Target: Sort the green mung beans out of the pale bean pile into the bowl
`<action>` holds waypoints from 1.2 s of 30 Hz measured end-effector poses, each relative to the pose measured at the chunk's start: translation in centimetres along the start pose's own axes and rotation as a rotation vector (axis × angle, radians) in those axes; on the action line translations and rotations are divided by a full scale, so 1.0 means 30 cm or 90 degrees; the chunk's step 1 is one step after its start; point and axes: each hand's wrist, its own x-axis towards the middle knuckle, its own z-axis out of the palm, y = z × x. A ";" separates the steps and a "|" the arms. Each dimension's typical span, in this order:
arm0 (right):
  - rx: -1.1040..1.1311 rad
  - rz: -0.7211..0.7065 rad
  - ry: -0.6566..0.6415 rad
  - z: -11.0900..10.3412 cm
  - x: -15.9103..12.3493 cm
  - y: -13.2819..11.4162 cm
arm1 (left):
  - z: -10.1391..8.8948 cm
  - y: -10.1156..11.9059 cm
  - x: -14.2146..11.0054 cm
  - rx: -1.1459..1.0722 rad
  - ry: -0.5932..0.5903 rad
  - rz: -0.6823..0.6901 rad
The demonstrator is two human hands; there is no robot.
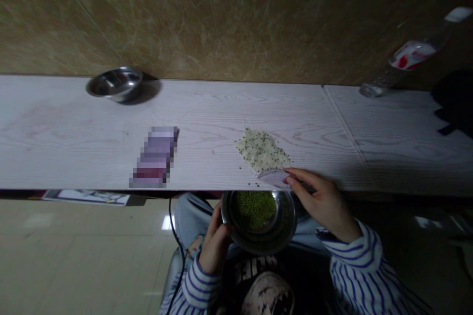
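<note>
My left hand [214, 241] grips the rim of a steel bowl [284, 229] held just below the table's near edge. The bowl holds green mung beans [254, 208]. My right hand [320, 202] pinches a small pale card [273, 177] that rests on the table edge above the bowl. Just beyond the card lies a heap of pale grains mixed with green beans [262, 150] on the white wooden table [74, 133]. A few stray beans lie at the edge beside the card.
An empty steel bowl [115, 83] stands at the table's far left. A blurred-out flat object [155, 157] lies left of the heap. A plastic bottle [410, 56] leans at the far right beside a dark object [454, 103]. A wall backs the table.
</note>
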 end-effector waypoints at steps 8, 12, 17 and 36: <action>0.005 0.006 -0.002 -0.001 -0.028 -0.003 | -0.015 -0.002 0.003 -0.037 -0.012 -0.014; 0.003 0.016 0.017 0.000 -0.033 0.003 | -0.013 0.002 0.005 -0.037 -0.033 -0.035; 0.005 0.013 0.007 0.001 -0.036 0.006 | -0.012 0.003 0.003 -0.011 -0.015 -0.036; 0.011 0.041 0.003 0.003 -0.052 -0.002 | 0.019 0.009 -0.008 -0.041 0.004 -0.006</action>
